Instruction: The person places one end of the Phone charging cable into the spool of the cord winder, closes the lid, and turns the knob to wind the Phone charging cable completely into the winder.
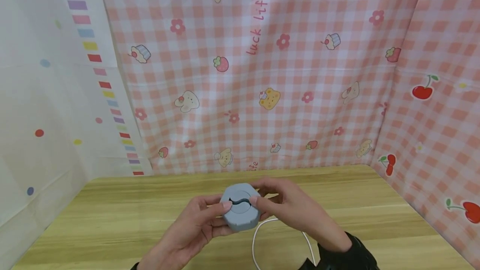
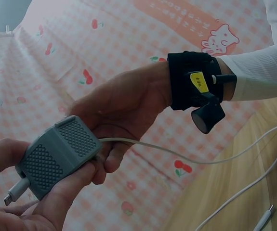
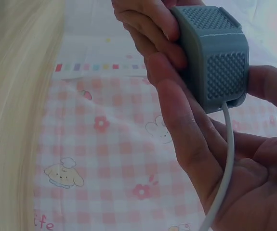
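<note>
A grey-blue hexagonal cable winder [image 1: 241, 221] with a wavy slot in its top is held between both hands above the table. My left hand [image 1: 193, 225] grips its left side, thumb on the top face near the slot. From the right, my right hand [image 1: 294, 204] pinches the opposite side, its thumb also on top. Textured panels cover the winder's sides in the wrist views. A white plug [image 2: 17, 190] sticks out at the left hand's end. White cable [image 2: 177, 157] leaves the other end, passing the right palm.
The cable loops down over the wood-grain table [image 1: 123, 216], and its other plug [image 2: 264, 219] appears low in the left wrist view. Pink checked cloth [image 1: 240, 78] hangs behind and at the right; white dotted cloth [image 1: 45, 95] hangs at the left.
</note>
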### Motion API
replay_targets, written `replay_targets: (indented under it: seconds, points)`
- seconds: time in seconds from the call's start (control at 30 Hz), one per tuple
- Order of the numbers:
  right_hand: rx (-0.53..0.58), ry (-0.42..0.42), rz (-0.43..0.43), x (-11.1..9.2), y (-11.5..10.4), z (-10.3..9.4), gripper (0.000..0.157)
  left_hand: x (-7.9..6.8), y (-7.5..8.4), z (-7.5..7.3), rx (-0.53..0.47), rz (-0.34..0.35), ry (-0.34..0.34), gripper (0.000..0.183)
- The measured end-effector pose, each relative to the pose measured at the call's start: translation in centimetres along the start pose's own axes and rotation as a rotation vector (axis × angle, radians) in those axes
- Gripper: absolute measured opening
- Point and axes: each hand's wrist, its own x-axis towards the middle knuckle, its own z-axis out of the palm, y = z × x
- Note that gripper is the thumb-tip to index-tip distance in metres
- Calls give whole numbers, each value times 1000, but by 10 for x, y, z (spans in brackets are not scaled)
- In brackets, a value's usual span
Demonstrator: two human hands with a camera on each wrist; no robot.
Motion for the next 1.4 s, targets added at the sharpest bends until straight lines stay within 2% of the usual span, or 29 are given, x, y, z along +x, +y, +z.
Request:
replay_targets:
  seconds: [0.1,0.23,0.33,0.43,0.5,0.57,0.67,0.77,0.87,0.93,1.03,1.13,1.2,1.23,1.3,1.4]
  points:
    - [-106,12,-79,-1,-1,2,35,0,-1,0,20,10,2,48]
    - [-376,5,-301,-4,0,10,70,1,-3,-1,51,32,8,42]
    - [-489,8,-381,-3,2,16,85,1,-5,0,62,42,3,42]
    - [-510,51,-369,-1,4,18,82,2,-5,0,64,52,-12,45]
    - [-510,95,-367,0,5,17,78,3,-5,0,102,83,3,46]
    - [-514,122,-350,-1,5,14,78,4,-5,-1,186,149,51,43]
    - [-523,144,-331,-2,3,10,78,5,-5,-3,344,265,126,29]
    - [-522,143,-323,-3,2,8,77,5,-6,-6,446,366,133,18]
    - [-479,137,-294,-4,2,5,75,4,-3,-10,490,419,128,15]
    - [-433,146,-268,-6,1,-1,73,3,2,-16,514,435,148,17]
    - [-371,183,-239,-11,-2,-12,73,-1,16,-30,548,427,219,20]
    - [-383,238,-212,-17,-5,-24,73,-5,31,-48,595,404,274,22]
    - [-422,261,-212,-20,-6,-28,73,-7,38,-58,619,382,252,22]
    - [-461,269,-219,-20,-7,-29,73,-7,39,-61,631,358,214,22]
    - [-503,259,-245,-20,-7,-27,73,-7,40,-63,673,314,92,20]
    - [-524,205,-300,-16,-6,-18,73,-4,33,-56,768,257,-129,14]
